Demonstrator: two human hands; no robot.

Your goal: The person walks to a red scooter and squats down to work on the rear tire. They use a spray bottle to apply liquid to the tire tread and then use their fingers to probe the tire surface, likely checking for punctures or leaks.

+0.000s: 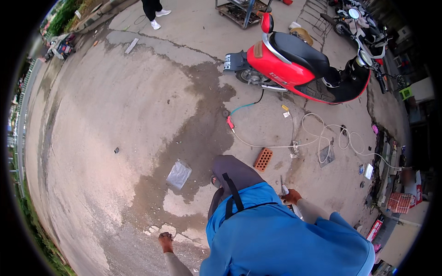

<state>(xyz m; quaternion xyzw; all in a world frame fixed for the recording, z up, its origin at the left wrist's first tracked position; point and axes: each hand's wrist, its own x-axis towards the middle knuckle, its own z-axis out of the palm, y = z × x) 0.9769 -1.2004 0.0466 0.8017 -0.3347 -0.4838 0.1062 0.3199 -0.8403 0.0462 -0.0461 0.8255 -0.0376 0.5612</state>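
My right hand is closed around a slim, pointed tool with a pale body and a thin dark tip, held at the right of my blue clothing. Its exact kind is too small to make out. Out to the left, low over the ground, my left hand has its fingers curled in; whatever they hold, if anything, is hidden. Between my hands my bent knee and the blue garment fill the lower middle. A perforated red brick lies on the concrete ahead of my right hand.
A red scooter stands ahead on the right. A pale hose coils across the concrete, with a red fitting. A silver sheet lies by a wet patch. A wheeled cart and a person's legs show farther off.
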